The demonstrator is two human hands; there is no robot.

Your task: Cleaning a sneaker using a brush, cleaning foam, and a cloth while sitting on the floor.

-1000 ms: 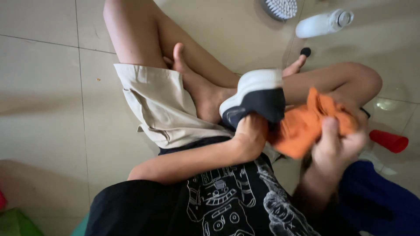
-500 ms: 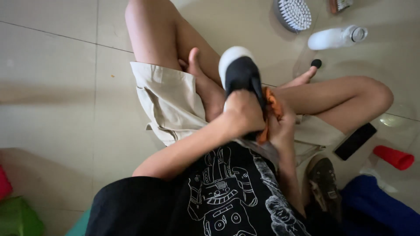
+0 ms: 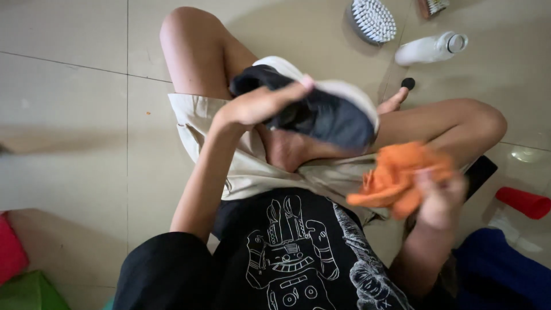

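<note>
Hands both closed: left hand (image 3: 258,106) grips dark shoe (image 3: 321,112) lying crosswise, right hand (image 3: 439,198) clutches orange cloth (image 3: 402,175).

Soft daylight is spreading evenly over the pale tiled floor (image 3: 69,115), leaving the scene fairly bright. A glossy patch of glare is showing on the tiles at about three o'clock. Faint shadows are pooling under the bent legs and beside the round scrubbing brush (image 3: 373,20) at one o'clock. Motion blur is smearing the orange cloth (image 3: 402,175), the right hand (image 3: 439,201) and the dark shoe (image 3: 321,112). The floor lines are bowing slightly toward the edges.
</note>
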